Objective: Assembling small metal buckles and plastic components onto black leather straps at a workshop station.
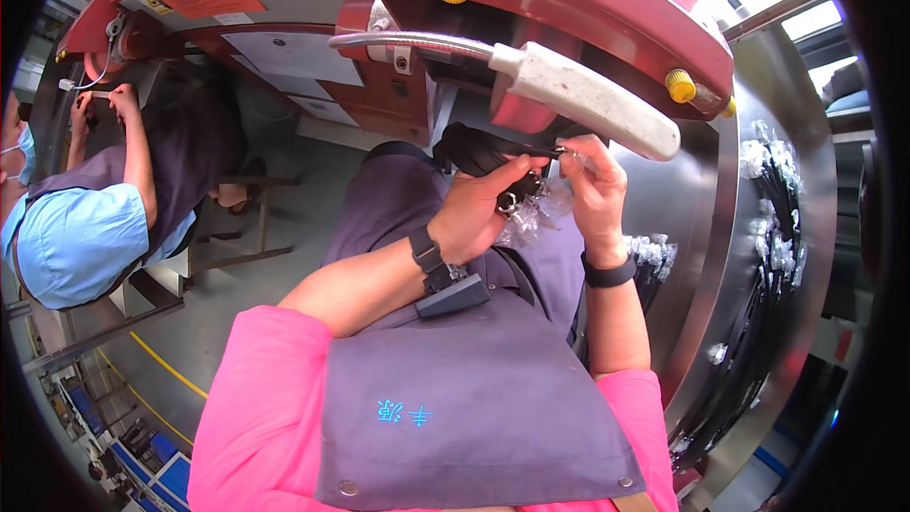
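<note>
A bunch of thin black cords (471,148) is gripped in my left hand (474,212). Clear plastic wrapping (533,218) and small shiny metal rings hang at the bunch's ends, under my fingers. My right hand (597,192) pinches the end of one cord drawn out to the right of the bunch, its fingers closed. Both hands are over my lap, just below a red machine (559,0) with a dirty white handle (597,100).
On my right, a metal tray (690,341) bears more black cords (773,256) with plastic-wrapped ends. A smaller group of wrapped ends (650,251) is beside my right wrist. At left a co-worker in a light blue shirt (81,237) sits at another red machine (90,28).
</note>
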`<state>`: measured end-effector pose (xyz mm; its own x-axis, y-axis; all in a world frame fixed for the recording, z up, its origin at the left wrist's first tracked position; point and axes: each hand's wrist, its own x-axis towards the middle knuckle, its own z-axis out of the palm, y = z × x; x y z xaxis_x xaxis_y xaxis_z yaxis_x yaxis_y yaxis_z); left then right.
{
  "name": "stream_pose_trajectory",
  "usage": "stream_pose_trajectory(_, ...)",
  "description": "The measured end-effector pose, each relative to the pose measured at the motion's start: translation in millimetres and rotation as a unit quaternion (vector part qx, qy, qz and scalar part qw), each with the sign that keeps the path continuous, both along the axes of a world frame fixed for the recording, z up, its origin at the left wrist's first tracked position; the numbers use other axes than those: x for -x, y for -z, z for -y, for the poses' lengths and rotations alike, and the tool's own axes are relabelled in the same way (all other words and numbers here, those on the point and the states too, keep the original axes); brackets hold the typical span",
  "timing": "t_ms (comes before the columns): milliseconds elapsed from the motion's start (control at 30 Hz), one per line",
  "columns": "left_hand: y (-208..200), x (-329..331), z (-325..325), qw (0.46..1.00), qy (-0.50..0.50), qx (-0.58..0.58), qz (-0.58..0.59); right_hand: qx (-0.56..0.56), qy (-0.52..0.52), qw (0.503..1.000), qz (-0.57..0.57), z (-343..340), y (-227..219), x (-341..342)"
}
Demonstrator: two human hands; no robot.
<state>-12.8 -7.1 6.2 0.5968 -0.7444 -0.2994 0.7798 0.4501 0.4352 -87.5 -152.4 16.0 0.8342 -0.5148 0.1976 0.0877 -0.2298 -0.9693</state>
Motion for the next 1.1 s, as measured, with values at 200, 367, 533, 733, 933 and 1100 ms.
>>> stream_pose_trajectory(200, 2, 3, -6, 0.999, -0.004, -0.001, 0.043, 0.162, -0.004, 0.986, 0.038, -1, -6, 12)
stream_pose_trajectory(367, 11, -1, -5, 0.999, -0.009, -0.001, 0.04, 0.172, 0.001, 0.983, -0.06, -6, -24, 11)
stream_pose_trajectory(533, 10, -4, -4, 1.0, -0.011, -0.017, -0.005, 0.171, 0.022, 0.982, -0.081, -9, -26, 4)
stream_pose_trajectory(733, 5, -8, -4, 0.998, 0.02, -0.016, -0.064, 0.174, 0.031, 0.982, -0.069, -10, -25, -6)
stream_pose_trajectory(933, 11, -8, 0, 0.997, 0.0, -0.025, -0.076, 0.097, 0.012, 0.992, -0.081, -5, -19, -13)
stream_pose_trajectory(1100, 15, -9, 0, 0.998, 0.004, -0.017, -0.065, 0.086, 0.0, 0.993, -0.084, 0, -15, -16)
